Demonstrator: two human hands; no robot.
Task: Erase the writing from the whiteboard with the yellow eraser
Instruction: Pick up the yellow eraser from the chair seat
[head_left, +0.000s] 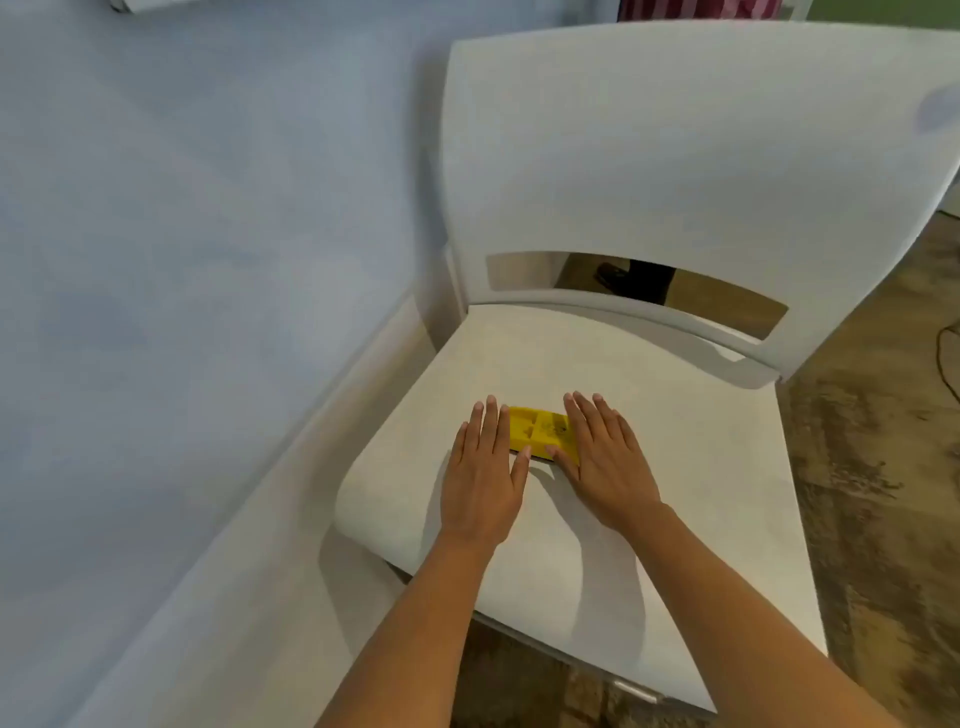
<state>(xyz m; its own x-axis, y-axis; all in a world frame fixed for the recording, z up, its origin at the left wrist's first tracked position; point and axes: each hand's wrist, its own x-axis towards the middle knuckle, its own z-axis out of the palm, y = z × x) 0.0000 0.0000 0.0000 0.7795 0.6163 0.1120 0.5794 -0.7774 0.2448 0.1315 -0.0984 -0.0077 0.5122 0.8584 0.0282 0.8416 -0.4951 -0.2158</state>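
Two bare forearms reached up from the bottom of the frame, nearest of all, toward a white chair seat (675, 467) in the centre. At far left a pale blue wall (182, 234) filled the upper left, with a cream skirting running diagonally below it; no whiteboard showed anywhere in view.

Moving right, the left hand (480, 470) lay flat, palm down, its fingers (488, 421) straight and close together, holding nothing, its inner edge touching or just beside the left end of the yellow eraser (537, 430). That eraser sat on the seat, a little left of middle, between both hands. The right hand (605, 460) lay flat too, fingers extended and empty, covering or pressing the eraser's right end. Beyond rose the chair's white backrest (675, 156) with its slot, and wood-patterned floor (872, 493) ran down the right edge.

It looked like the very first step: the eraser not yet picked up. Next, one hand would need to curl around the eraser's sides, lift it clear, and carry it to the board, wherever that stood.
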